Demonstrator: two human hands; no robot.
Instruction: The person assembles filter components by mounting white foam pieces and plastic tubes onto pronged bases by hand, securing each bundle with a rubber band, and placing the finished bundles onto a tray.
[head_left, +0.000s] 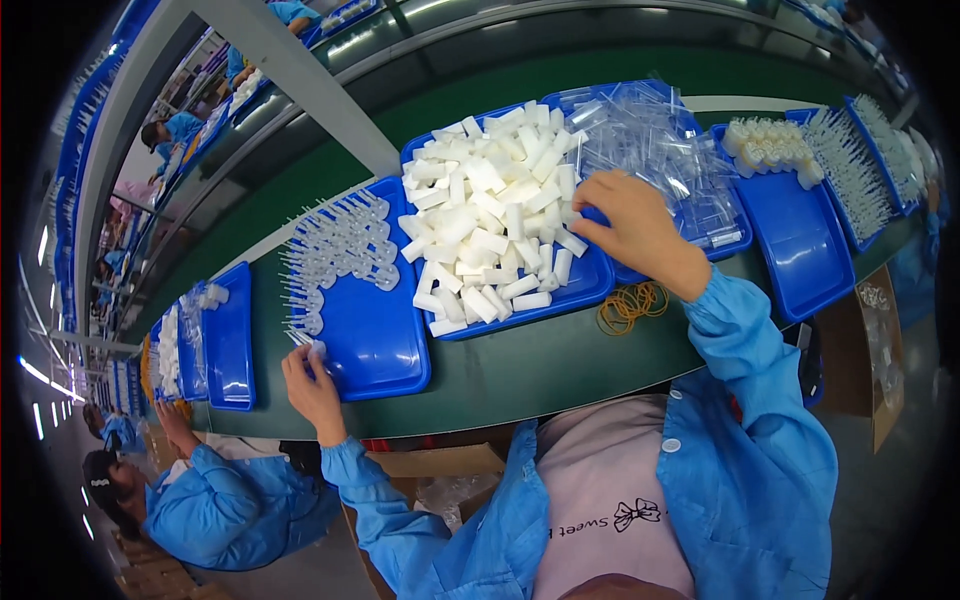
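Observation:
My left hand (pixel 314 392) is at the near left corner of a blue tray (pixel 375 362), its fingers pinching a small translucent plastic piece (pixel 318 349). Rows of similar translucent pieces with thin stems (pixel 345 240) lie in that tray. My right hand (pixel 635 228) is over the right edge of a tray heaped with short white cylinders (pixel 490 215). Its thumb and fingers are curved with a gap between them, close to the cylinders, and nothing shows in them. Clear plastic tubes (pixel 640 150) fill the tray beside it, partly behind my right hand.
Yellow rubber bands (pixel 632 307) lie on the green table (pixel 500 378) near its front edge. To the right, a blue tray (pixel 805 250) holds whitish parts (pixel 772 147) at its far end. A co-worker in blue (pixel 230 500) sits at left. Cardboard boxes (pixel 850 360) stand below the table.

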